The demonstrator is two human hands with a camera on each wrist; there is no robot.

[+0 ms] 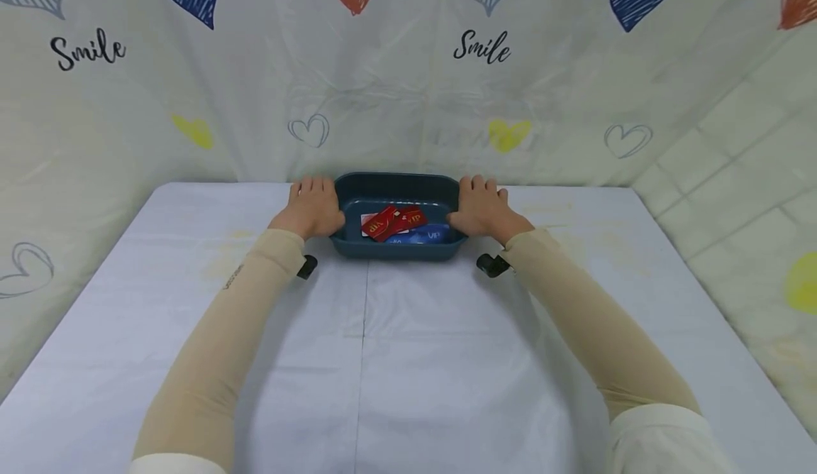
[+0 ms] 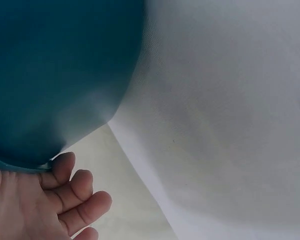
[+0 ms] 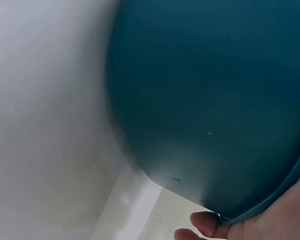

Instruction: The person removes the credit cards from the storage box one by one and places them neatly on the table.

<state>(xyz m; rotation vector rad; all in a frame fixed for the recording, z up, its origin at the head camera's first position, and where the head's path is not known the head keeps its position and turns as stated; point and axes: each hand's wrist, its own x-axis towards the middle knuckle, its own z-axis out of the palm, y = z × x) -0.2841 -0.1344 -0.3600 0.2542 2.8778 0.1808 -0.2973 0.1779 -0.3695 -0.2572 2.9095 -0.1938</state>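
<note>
A dark teal plastic bin (image 1: pixel 398 250) sits at the far side of the table, with red and blue VIP cards inside. My left hand (image 1: pixel 310 208) grips its left end, the thumb over the rim and the other fingers outside. At the opposite end my right hand (image 1: pixel 483 208) holds the rim the same way. Red cards (image 1: pixel 393 222) overlap a blue card (image 1: pixel 429 234) near the bin's front wall. Seen from the left wrist, the fingers (image 2: pixel 85 212) extend past the rim below the bin's side. The right wrist view shows only some fingertips (image 3: pixel 205 223) at the rim.
A white cloth covers the table (image 1: pixel 408 360), creased down the middle. Right behind the bin hangs a pale curtain (image 1: pixel 396 98) printed with hearts and "Smile". Dark wrist-camera mounts (image 1: pixel 493 265) stick out inward beneath both wrists.
</note>
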